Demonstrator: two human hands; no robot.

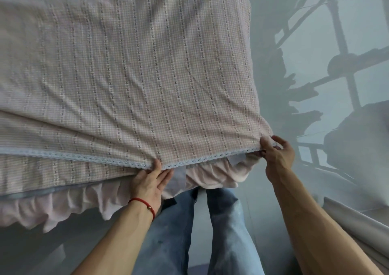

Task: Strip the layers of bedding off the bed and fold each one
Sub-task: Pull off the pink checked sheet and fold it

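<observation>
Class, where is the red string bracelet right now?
In the head view, lower centre: the red bracelet circles the left wrist, just below the left hand gripping the checked sheet's lace edge.

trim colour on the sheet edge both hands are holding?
Pale blue lace trim along the pink checked sheet; head view shows it clearly.

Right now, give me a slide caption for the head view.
Both hands, left hand and right hand, grip the checked bedcover at its lace-trimmed edge.
</observation>
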